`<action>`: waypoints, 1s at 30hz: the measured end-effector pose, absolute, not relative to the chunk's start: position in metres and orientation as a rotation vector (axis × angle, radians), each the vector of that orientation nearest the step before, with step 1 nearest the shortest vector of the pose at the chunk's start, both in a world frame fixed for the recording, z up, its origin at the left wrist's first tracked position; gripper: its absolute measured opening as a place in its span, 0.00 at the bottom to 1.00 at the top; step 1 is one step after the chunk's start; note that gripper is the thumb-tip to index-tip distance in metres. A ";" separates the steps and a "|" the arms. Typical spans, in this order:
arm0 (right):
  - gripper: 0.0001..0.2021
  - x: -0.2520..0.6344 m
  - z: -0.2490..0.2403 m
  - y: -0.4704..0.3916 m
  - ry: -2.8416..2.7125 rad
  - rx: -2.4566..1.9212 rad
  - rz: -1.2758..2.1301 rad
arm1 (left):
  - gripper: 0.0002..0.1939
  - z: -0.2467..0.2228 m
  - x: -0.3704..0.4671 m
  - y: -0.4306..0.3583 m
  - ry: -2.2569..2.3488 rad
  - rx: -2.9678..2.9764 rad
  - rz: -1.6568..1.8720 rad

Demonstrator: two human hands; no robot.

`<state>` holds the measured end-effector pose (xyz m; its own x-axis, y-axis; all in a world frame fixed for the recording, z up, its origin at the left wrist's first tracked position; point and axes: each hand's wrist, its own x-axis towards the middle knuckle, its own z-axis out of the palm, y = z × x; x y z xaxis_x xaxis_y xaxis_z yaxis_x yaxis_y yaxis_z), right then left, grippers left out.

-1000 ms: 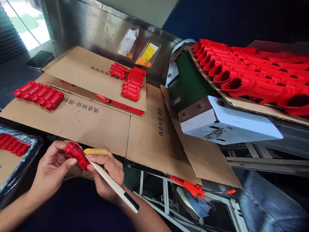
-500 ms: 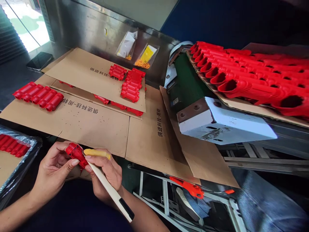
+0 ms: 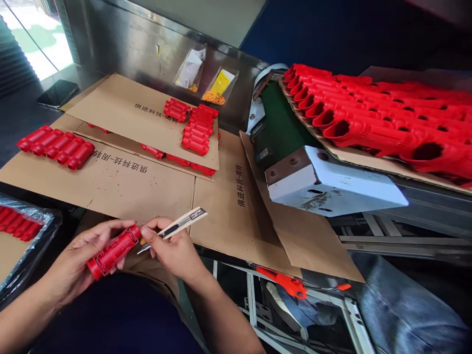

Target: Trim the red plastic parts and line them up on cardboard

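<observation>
Cardboard (image 3: 162, 189) beyond red tube (image 3: 115, 251), conveyor (image 3: 283, 123) alongside

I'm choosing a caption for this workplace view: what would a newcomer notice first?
Probably the bright rows of red, open-ended parts filling the upper right. Next, at lower left of centre, the left hand holds a smaller red piece. Beside it, the right hand grips a pale-handled knife, its bare blade pointing down near that piece.

Forearms (image 3: 221, 307) angle inward, the left hand (image 3: 75, 255) curled, the right hand (image 3: 177, 250) pinching just beside it.
</observation>
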<state>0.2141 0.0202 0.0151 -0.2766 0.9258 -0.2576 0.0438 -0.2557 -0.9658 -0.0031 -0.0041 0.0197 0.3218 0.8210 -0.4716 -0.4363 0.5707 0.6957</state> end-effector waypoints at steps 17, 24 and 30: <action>0.18 0.209 0.006 0.002 -1.298 -1.159 1.583 | 0.19 0.016 -0.002 -0.008 1.011 0.889 1.071; 0.17 0.219 0.010 -0.007 -1.827 -0.858 0.522 | 0.17 0.020 0.002 -0.009 1.035 0.606 1.196; 0.21 0.213 0.005 -0.007 -1.749 -0.740 0.570 | 0.17 0.025 0.007 -0.010 1.086 0.584 1.181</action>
